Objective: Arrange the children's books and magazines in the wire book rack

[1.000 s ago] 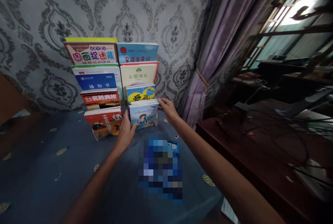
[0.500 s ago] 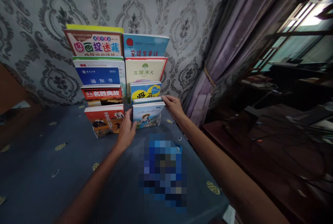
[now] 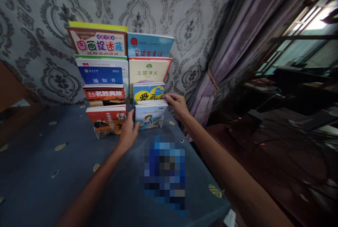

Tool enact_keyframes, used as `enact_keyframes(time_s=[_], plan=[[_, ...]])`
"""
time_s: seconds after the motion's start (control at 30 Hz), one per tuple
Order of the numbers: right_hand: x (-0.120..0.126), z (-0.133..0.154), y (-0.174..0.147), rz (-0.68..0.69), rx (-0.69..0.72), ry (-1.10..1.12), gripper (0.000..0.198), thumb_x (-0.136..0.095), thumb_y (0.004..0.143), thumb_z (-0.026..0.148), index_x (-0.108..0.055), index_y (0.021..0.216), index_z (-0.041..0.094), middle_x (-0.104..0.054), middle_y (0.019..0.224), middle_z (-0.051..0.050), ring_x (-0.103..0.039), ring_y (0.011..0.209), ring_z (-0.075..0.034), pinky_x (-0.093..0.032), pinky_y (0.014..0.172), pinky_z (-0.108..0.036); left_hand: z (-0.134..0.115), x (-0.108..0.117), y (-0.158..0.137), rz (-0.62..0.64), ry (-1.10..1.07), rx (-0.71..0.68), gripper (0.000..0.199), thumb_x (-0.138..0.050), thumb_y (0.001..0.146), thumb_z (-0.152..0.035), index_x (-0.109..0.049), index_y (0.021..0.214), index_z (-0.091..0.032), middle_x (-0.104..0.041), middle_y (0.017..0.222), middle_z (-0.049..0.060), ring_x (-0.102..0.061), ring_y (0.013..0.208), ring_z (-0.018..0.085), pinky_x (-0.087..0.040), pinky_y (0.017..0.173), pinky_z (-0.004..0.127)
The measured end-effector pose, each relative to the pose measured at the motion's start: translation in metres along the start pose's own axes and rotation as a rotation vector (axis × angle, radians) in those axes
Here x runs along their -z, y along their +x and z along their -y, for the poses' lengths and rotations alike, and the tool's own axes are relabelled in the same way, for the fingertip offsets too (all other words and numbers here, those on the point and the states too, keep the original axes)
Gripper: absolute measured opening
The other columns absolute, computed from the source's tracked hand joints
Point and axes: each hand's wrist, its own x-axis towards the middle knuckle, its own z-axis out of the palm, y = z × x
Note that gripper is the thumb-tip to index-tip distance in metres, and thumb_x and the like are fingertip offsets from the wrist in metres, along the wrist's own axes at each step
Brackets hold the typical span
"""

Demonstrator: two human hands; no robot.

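Note:
A light-blue book with a figure in a hat on its cover stands in the front right slot of a clear stepped rack. Another thin book is tucked right behind it, mostly hidden. My left hand grips the light-blue book's left edge, thumb at the front, its other fingers partly hidden beside it. At the top right corner of these books, my right hand has its fingers pinched together. A yellow-and-blue book is one step behind, and an orange-red book fills the front left slot.
More books rise in tiers behind, among them a cream book, a blue booklet and a brown book. A pixelated blue item lies on the dark tablecloth. A purple curtain hangs at the right beyond the table's edge.
The thin book behind the light-blue one has sunk lower, so less of its top shows. Both hands stay at about the same places. The view has shifted slightly.

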Motion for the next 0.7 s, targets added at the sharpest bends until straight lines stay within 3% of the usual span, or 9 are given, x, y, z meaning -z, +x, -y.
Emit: enact_keyframes(time_s=[0.13,0.27,0.4,0.7], plan=[[0.001,0.012,0.003,0.117,0.058,-0.114,0.037,-0.070,0.074,0.057,-0.073,0.073,0.019,-0.069,0.069,-0.001,-0.056,0.063,-0.015,-0.043,0.062,-0.028,0.001,0.000,0.001,-0.005,-0.003,-0.007,0.057,-0.051,0.088,-0.020,-0.037,0.144,-0.020,-0.055,0.141,0.016,-0.056,0.128,0.029,-0.046,0.109,0.052],[0.005,0.015,0.010,0.243,0.043,-0.188,0.037,-0.073,0.069,0.055,-0.077,0.077,0.019,-0.072,0.071,-0.002,-0.059,0.067,-0.018,-0.044,0.065,-0.028,0.002,-0.001,0.001,-0.005,-0.001,-0.014,0.057,-0.051,0.089,-0.021,-0.037,0.144,-0.021,-0.056,0.140,0.015,-0.057,0.128,0.028,-0.046,0.109,0.051],[0.012,0.016,0.022,0.348,0.059,-0.325,0.035,-0.070,0.071,0.052,-0.078,0.073,0.018,-0.069,0.063,0.000,-0.055,0.059,-0.016,-0.039,0.058,-0.026,0.002,0.000,0.000,0.005,-0.014,-0.010,0.057,-0.051,0.089,-0.020,-0.037,0.144,-0.020,-0.056,0.141,0.016,-0.056,0.129,0.029,-0.045,0.110,0.052],[0.004,0.048,0.037,0.636,0.346,-0.693,0.021,-0.061,0.083,0.033,-0.077,0.075,0.021,-0.071,0.067,0.000,-0.059,0.060,-0.016,-0.037,0.061,-0.025,0.002,0.001,0.000,0.022,-0.021,-0.010,0.061,-0.051,0.088,-0.019,-0.036,0.147,-0.022,-0.054,0.145,0.015,-0.055,0.133,0.028,-0.046,0.110,0.052]])
